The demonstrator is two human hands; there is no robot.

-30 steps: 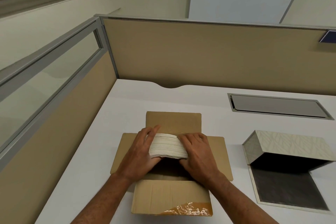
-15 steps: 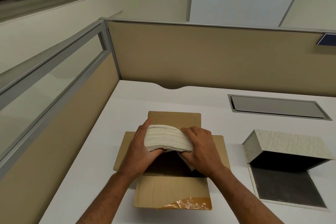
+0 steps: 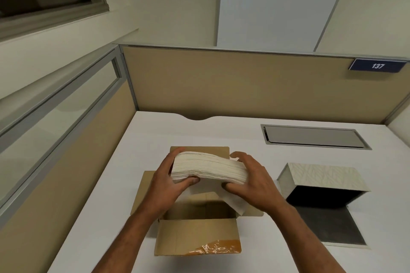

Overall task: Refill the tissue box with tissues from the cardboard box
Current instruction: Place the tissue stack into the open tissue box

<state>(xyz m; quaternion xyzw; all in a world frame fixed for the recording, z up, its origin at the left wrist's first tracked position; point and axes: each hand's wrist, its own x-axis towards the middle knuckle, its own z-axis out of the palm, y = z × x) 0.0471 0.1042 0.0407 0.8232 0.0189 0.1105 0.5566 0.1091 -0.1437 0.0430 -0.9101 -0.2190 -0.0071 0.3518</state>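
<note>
Sign (image 3: 377,65) reads 137; hands (image 3: 170,180) grip tissues (image 3: 208,167)

You have 2 hands in view: the left hand (image 3: 165,180) and the right hand (image 3: 255,180). Between them sits 1 stack of tissues (image 3: 208,168). You have 1 cardboard box (image 3: 197,235) with 4 opened flaps, and 1 tissue box (image 3: 321,180) with its lid open. There is 1 worktop (image 3: 233,133), carrying 1 recessed cable hatch (image 3: 314,137). On the partition you see 1 number plate (image 3: 377,65).
</note>
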